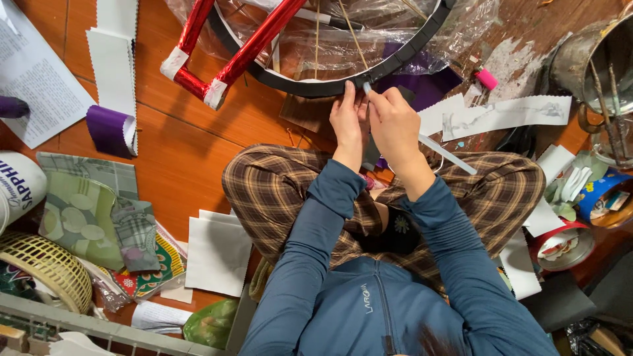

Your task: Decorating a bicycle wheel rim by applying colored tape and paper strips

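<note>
I sit cross-legged on an orange floor. A round black hoop (395, 62) wrapped in clear plastic film lies in front of my knees. My left hand (348, 118) pinches the hoop's near rim. My right hand (393, 124) touches the same spot on the rim and holds a thin white strip (448, 156) that trails back over my right wrist. A red foil-wrapped frame (227, 62) with white taped ends lies across the hoop's left side.
A purple ribbon roll (109, 130) and white paper strips lie left. Patterned paper sheets (82, 214), a woven basket (46, 267) and white sheets (216, 254) sit near left. A metal pot (593, 59), tape rolls (560, 247) and a pink lighter (486, 78) are on the right.
</note>
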